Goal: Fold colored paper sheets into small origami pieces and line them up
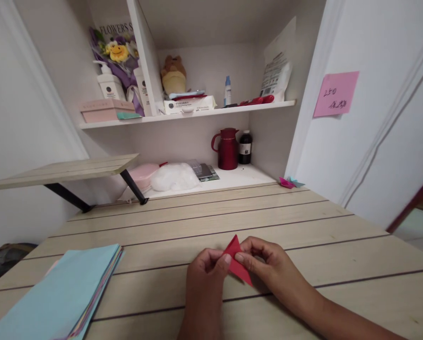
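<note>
Low in the frame's centre, the left hand [207, 267] and right hand [264, 260] pinched a folded red paper [237, 262] above the tabletop [232, 212]. A stack of coloured sheets [69, 293] lay lower left.

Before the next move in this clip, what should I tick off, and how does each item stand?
1. Both hands grip the red folded paper: ok. The left hand and right hand pinch it from either side.
2. Whole paper visible: not ok, fingertips cover its middle.
3. Creases sharp: cannot tell.
4. Paper's lower tip resting on the table: cannot tell.
5. Stack of coloured sheets apart from the hands: ok, it lies to the left.
6. Small folded pieces out of the way: ok, they lie at the table's far edge.
</note>
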The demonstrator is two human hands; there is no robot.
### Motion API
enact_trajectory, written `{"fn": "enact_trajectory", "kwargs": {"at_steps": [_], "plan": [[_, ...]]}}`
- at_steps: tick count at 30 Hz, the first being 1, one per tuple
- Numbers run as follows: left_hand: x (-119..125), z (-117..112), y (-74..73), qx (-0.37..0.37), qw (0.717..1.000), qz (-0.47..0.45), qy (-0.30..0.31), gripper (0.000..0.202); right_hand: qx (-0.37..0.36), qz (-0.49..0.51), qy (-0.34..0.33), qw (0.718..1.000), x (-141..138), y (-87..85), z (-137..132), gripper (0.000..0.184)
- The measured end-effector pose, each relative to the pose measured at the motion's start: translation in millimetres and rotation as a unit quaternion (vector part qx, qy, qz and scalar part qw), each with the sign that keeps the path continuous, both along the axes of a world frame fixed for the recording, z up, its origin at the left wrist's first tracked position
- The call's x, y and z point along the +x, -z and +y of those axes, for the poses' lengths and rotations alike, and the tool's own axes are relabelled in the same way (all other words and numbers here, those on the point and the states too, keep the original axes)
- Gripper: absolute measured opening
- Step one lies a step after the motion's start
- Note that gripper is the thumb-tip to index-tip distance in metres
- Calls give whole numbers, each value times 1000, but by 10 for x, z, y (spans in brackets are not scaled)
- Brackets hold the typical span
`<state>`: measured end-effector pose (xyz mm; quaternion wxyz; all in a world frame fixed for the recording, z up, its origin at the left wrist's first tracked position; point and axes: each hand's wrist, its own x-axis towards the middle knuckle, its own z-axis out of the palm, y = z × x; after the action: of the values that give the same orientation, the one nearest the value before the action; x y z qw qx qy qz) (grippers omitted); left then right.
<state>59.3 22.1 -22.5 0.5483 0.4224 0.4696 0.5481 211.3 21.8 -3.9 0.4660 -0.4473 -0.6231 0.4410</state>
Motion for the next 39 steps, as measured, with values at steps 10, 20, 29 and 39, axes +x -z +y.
{"fn": "enact_trajectory", "kwargs": {"at_steps": [10,20,29,39], "plan": [[-41,-48,-134,-27,991,-108,68,27,38,57,-73,995,-9,-170,-88,38],[-62,-46,-201,-30,982,-146,117,30,18,72,-73,995,54,-142,-95,24],[-70,-48,-223,-53,980,-154,114,31,29,55,-70,996,59,-142,-116,26],[-90,-45,-248,-60,976,-166,128,29,21,49,-57,997,51,-155,-104,24]]}}
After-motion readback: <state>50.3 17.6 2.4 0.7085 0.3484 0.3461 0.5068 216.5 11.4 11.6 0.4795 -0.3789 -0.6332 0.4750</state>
